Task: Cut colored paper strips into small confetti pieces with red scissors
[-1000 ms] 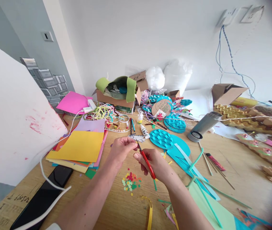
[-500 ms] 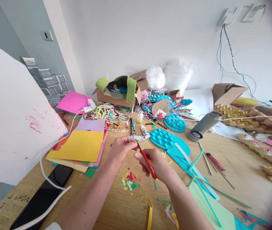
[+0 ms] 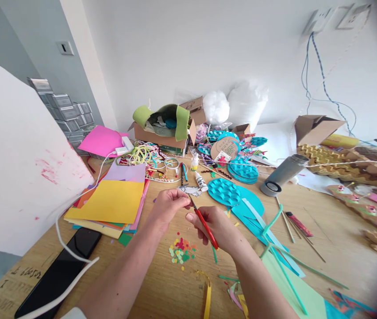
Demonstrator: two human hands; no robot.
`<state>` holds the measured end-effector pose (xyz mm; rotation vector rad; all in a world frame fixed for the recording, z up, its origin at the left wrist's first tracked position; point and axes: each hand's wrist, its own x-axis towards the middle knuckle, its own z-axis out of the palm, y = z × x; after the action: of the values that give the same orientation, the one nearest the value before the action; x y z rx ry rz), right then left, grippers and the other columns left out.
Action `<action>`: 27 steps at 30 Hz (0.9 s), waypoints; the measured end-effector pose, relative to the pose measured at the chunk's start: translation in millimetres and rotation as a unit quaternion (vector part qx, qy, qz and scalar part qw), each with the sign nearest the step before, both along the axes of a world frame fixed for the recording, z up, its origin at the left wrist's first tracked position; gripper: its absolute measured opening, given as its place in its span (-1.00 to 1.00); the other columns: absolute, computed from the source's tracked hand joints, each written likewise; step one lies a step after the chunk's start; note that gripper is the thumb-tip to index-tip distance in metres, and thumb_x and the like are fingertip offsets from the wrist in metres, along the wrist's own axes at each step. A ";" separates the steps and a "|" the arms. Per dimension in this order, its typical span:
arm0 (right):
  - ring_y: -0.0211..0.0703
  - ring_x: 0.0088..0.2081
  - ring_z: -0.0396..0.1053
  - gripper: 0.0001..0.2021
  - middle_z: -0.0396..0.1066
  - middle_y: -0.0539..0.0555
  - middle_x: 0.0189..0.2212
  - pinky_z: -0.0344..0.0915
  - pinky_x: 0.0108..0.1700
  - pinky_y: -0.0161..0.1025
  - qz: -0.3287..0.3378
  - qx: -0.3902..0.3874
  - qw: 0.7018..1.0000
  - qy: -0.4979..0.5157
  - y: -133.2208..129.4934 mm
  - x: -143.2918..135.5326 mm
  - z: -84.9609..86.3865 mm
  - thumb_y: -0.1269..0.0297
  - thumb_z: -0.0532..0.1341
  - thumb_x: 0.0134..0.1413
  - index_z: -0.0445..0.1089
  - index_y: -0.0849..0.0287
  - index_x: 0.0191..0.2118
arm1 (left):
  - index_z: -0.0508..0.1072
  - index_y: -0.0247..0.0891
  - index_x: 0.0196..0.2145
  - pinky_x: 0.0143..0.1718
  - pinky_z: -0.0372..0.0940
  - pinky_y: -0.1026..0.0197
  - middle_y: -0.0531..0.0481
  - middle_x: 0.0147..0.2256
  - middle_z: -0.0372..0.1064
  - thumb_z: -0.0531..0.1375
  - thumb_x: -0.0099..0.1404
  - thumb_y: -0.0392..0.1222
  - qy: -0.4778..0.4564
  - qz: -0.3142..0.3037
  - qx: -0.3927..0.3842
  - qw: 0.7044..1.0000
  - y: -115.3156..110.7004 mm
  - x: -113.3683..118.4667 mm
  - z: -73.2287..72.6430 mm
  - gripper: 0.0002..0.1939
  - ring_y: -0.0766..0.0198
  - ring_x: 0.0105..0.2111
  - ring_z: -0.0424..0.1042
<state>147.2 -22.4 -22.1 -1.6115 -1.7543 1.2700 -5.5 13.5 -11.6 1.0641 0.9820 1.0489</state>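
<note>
My right hand (image 3: 213, 223) is closed around red-handled scissors (image 3: 205, 226), their blades pointing up and left. The blade tips reach the fingertips of my left hand (image 3: 171, 204), which are pinched together; whatever they hold is too small to make out. Below the hands lies a scatter of small round paper dots (image 3: 183, 251) in red, yellow, orange and green. Just beyond my fingers rest a cut-out paper drawing (image 3: 191, 191) and a white glue bottle (image 3: 201, 182) on its side. A yellow paper strip (image 3: 207, 297) is nearer to me.
Coloured paper sheets (image 3: 109, 201) are stacked at the left, beside a black phone (image 3: 59, 270) and a white cable. Blue scalloped paper ovals (image 3: 223, 191) lie right of centre. A grey metal flask (image 3: 284, 175) leans at the right. Boxes and craft scraps line the wall.
</note>
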 end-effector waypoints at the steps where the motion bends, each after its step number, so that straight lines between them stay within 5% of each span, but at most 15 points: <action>1: -0.26 -0.70 0.35 -0.51 0.36 0.00 -0.69 0.13 -0.69 -0.41 -0.002 -0.001 1.000 0.000 0.0 -0.1 0.5 -0.20 0.19 0.02 0.21 0.16 -0.54 | 0.49 -0.30 -0.59 -0.35 0.26 0.25 0.01 -0.58 0.45 0.26 -0.07 -0.23 -0.001 -0.001 -0.001 1.000 0.2 -0.1 0.0 -0.92 0.28 -0.50 0.41; 27: -0.25 -0.70 0.36 -0.51 0.38 0.02 -0.68 0.14 -0.68 -0.41 -0.003 -0.001 1.000 -0.004 -0.3 0.7 0.7 -0.20 0.17 0.05 0.22 0.17 -0.54 | 0.51 -0.33 -0.58 -0.36 0.27 0.27 0.00 -0.58 0.45 0.29 -0.06 -0.24 -0.016 0.005 -0.007 1.000 -0.6 0.6 0.6 -0.92 0.32 -0.51 0.39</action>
<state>147.9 -22.7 -21.3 -1.6231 -1.7527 1.2638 -4.9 13.0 -11.0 1.0290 0.9683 1.0633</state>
